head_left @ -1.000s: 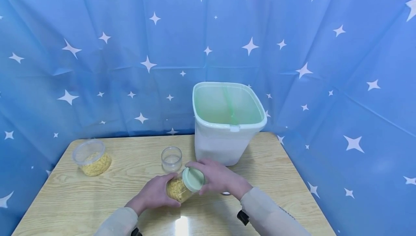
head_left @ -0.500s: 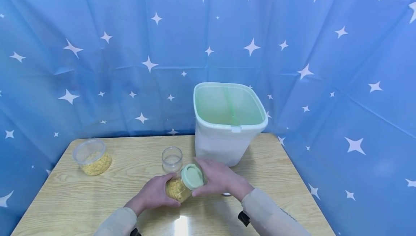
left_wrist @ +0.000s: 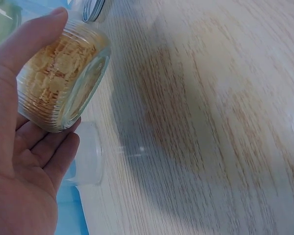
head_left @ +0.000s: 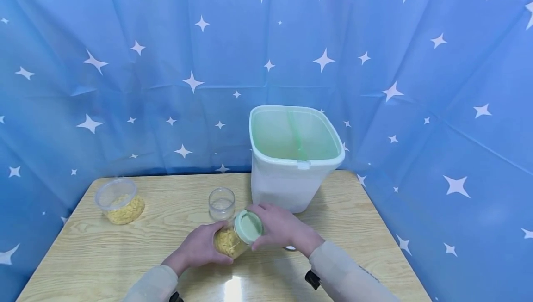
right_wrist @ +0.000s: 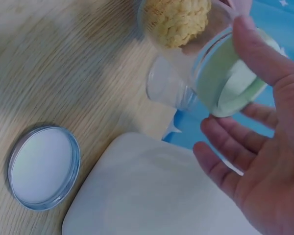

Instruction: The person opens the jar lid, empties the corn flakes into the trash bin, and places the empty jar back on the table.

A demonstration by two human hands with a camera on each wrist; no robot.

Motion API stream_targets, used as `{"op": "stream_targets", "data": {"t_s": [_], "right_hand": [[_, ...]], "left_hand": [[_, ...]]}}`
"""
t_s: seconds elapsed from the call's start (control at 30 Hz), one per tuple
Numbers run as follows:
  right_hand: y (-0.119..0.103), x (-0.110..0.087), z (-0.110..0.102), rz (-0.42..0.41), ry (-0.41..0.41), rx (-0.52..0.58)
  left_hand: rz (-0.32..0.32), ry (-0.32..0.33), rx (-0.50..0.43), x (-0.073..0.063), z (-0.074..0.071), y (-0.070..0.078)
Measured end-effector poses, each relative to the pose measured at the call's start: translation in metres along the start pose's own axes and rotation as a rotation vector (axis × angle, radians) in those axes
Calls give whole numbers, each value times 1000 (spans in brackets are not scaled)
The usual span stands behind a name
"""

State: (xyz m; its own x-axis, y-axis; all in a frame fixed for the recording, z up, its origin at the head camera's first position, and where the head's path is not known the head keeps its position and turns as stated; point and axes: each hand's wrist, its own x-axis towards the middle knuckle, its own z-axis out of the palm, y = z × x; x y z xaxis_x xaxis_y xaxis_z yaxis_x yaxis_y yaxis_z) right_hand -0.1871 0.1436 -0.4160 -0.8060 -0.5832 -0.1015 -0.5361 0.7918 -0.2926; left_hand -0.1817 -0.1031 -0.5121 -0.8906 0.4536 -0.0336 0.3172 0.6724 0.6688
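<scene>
A glass jar (head_left: 226, 243) holding yellow flaky pieces is tilted over the table, its pale green lid (head_left: 249, 226) facing up and to the right. My left hand (head_left: 201, 246) grips the jar's body, thumb on one side and fingers on the other. In the left wrist view the ribbed lower part and base of the jar (left_wrist: 59, 73) show beside the thumb. My right hand (head_left: 276, 228) is at the lid. The right wrist view has its thumb and fingertips pinching opposite edges of the lid (right_wrist: 232, 78), which sits on the jar's mouth.
Behind the jar stands a small clear cup (head_left: 221, 204). A round clear tub (head_left: 120, 202) with yellow pieces is at the back left. The white bin (head_left: 283, 186) stands behind my right hand. A silver-rimmed round lid (right_wrist: 41, 166) lies on the table (head_left: 166, 209) beside it.
Half a second ago my right fingers were spread away from the lid's edge; now they are back on it. My left hand keeps its grip, and the jar has barely shifted.
</scene>
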Motion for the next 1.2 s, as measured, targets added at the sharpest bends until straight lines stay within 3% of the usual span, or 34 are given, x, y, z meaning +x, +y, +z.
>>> {"op": "stream_targets", "data": {"t_s": [0.3,0.43,0.53,0.8,1.0,1.2], "right_hand": [[2,-1,1,-47,-16,8],[3,-4,-2,-34,-70,113],[4,-5,-4,22,-99,178],[-5,-1,-4,183,-22,47],[-7,3,0,196,-17,14],[-7,4,1,153,-53,37]], "left_hand": [[4,-4,1,-1,-2,1],[7,-2,3,-1,-2,1],[6,5,4,-1,-2,1],[4,-2,6,0,-1,4],[1,1,10,0,1,5],[24,12,33,0,2,5]]}}
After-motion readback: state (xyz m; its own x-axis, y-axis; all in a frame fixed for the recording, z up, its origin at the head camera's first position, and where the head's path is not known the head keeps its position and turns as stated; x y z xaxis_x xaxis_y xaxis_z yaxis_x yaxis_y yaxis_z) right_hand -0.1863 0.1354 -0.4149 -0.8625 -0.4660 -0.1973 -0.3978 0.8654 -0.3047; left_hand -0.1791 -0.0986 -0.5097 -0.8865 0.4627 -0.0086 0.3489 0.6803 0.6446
